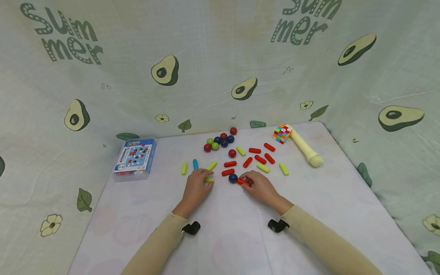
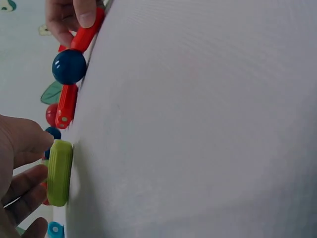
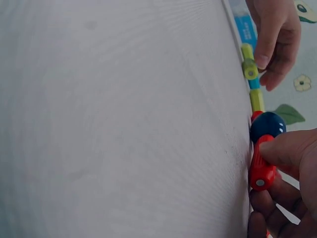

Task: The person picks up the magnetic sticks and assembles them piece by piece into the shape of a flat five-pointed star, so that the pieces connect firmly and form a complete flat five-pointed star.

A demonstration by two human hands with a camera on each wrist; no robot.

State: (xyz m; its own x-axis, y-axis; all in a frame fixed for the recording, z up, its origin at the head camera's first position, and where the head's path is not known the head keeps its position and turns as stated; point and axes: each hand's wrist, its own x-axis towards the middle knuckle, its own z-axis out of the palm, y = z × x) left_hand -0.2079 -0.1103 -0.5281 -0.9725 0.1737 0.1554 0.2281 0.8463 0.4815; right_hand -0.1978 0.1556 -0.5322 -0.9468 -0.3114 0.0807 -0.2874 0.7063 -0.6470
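My right hand pinches a red magnetic rod between thumb and fingers. One end of that rod meets a dark blue ball on the table. Touching the ball's other side in the left wrist view is a second red rod. My left hand is beside a yellow-green rod, its thumb near one end and its other fingers spread loosely along the side. Close by lie a blue rod and another yellow-green rod.
Several red and yellow-green rods lie around the right hand. Farther back sits a cluster of red, green and blue balls. A clear, blue-labelled box stands left; a puzzle cube and a cream stick are back right.
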